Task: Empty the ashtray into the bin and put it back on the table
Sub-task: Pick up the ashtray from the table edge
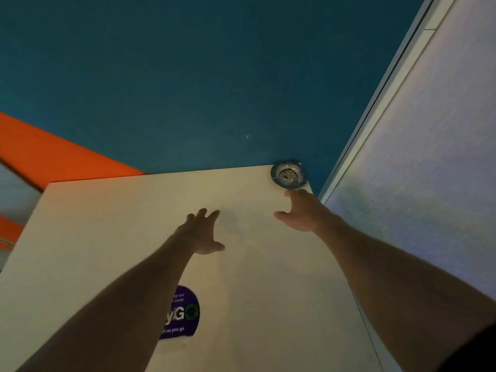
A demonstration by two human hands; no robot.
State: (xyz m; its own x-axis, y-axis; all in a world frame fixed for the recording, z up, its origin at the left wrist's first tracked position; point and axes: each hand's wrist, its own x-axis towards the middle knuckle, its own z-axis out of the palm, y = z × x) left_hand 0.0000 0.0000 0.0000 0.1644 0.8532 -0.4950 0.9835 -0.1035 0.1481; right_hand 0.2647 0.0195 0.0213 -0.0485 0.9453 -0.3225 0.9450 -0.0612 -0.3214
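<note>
The table (268, 264) in front of me is a smooth, pale cream slab with straight edges and square corners, matte and a little smudged near the middle. One ashtray (288, 174) sits at its far right corner: round, shiny metal, a broad rim around a shallow bowl filled with speckled grey ash and bits. It stands upright, its rim right at the far edge. One round purple sticker (183, 312) with white and green lettering lies flat on the table toward the near edge, partly covered by my left forearm.

Both my bare arms stretch out over the table. My right hand (303, 212) is spread wide, thumb splayed to the left, fingertips just short of the ashtray's near rim; whether they touch it I cannot tell. It grips nothing. My left hand (202, 233) hovers over the middle of the table, palm down, fingers fanned apart and thumb out to the right, holding nothing.

Beyond the far edge is flat teal floor with an orange band at the left, and a pale, grainy wall panel along the right.
</note>
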